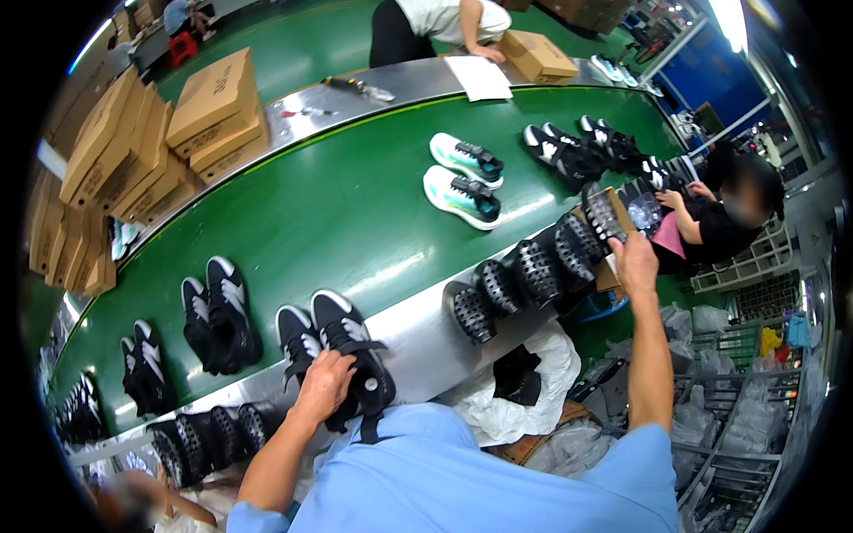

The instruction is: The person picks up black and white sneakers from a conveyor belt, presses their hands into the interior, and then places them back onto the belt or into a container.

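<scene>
My left hand (pixel 325 386) closes around the heel end of a black-and-white sneaker (pixel 298 338), one of a pair at the belt's near edge. Its mate (pixel 342 322), with a loose strap, lies against it on the right. Stretched out to the right, my right hand (pixel 634 265) grips a black, shoe-shaped piece dotted with holes (pixel 604 213). Similar perforated black pieces (pixel 536 271) stand in a row on the metal edge beside it. What they are exactly I cannot tell. My fingers partly hide both held things.
More black-and-white sneakers (pixel 227 311) and a white-and-turquoise pair (pixel 462 195) rest on the green belt (pixel 355 204). Stacked shoe boxes (pixel 213 102) stand far left. A white plastic bag (pixel 555 360) hangs below the edge. One co-worker (pixel 711 213) works at right, another (pixel 444 27) across the belt.
</scene>
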